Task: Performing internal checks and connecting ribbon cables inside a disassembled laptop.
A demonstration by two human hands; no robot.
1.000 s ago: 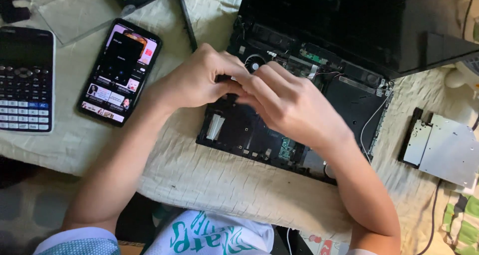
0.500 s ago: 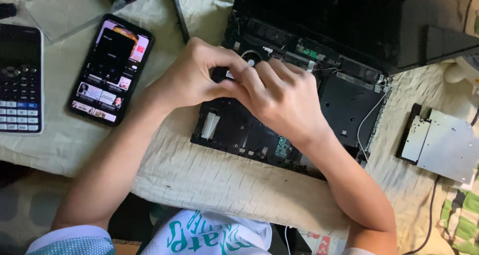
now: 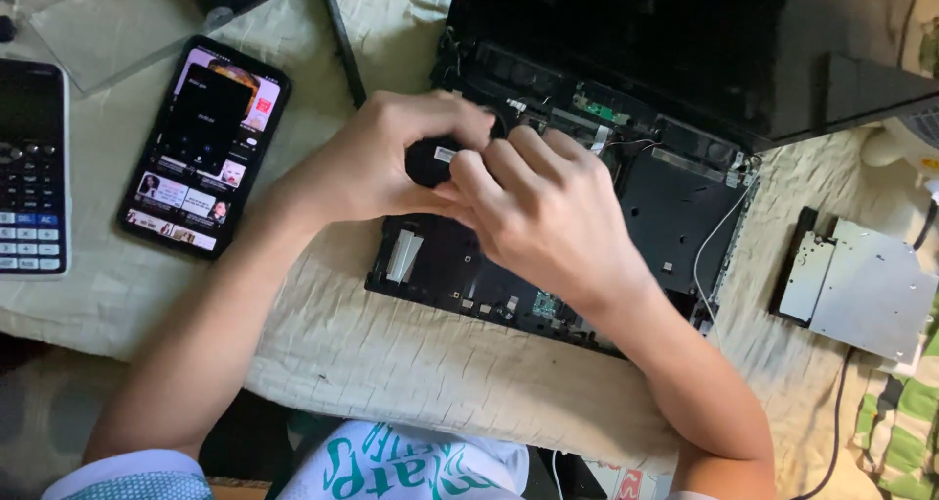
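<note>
Cream quilted cloth covers the worktop (image 3: 411, 363) beneath your hands. Your left hand (image 3: 377, 162) has its fingers (image 3: 445, 113) curled shut around a small black component (image 3: 430, 159), and your right hand (image 3: 548, 211) pinches the same part from the other side, directly above the opened laptop base (image 3: 675, 206). Judged from this state, disassembly is well advanced: the cover is off, the board and wiring are exposed, and the optical drive (image 3: 861, 285) lies apart at the right. A phone (image 3: 205, 143) and calculator (image 3: 31, 167) sit at the left.
</note>
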